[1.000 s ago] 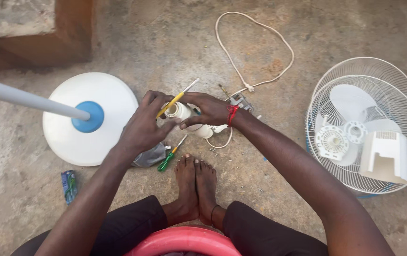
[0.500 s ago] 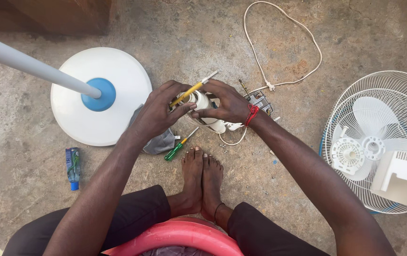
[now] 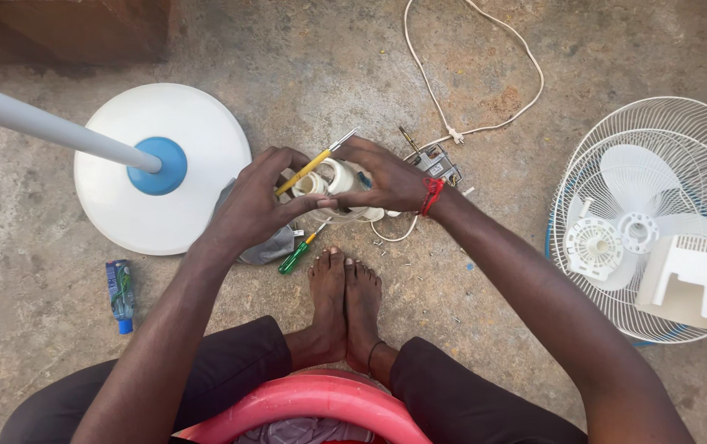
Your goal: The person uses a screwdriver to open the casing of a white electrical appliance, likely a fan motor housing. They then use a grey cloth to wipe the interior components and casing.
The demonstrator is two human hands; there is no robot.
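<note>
— While both hands meet over the floor, what sits between them?

— A small white fan part [image 3: 338, 182], rounded, held just above the concrete floor [image 3: 304, 66] in front of the bare feet [image 3: 345, 304]. The right hand [image 3: 386, 174] is curled around it from the right side, fingers closed over its top. The left hand [image 3: 259, 197] pinches a yellow-handled screwdriver [image 3: 308, 164] between thumb and fingers.

— Which way does the tool lie?

— Its long axis runs diagonally, handle low at the left hand, metal tip up and to the right, crossing the top of the white part. So the part lies just right of the left hand, touching the right one; the right hand is the nearer.

— And around that?

— A green-handled screwdriver [image 3: 297, 256] lies on the floor just under the left hand, beside a grey cloth [image 3: 267, 247]. A small switch block [image 3: 438, 164] with a white cord [image 3: 485, 49] lies just beyond the right wrist. Farther left stands the round white fan base [image 3: 197, 123] with its pole [image 3: 41, 127]; well to the right lies the wire guard [image 3: 666, 123] with the blade [image 3: 629, 177] and a white housing [image 3: 686, 279] in it. A small bottle [image 3: 120, 292] lies at far left.
</note>
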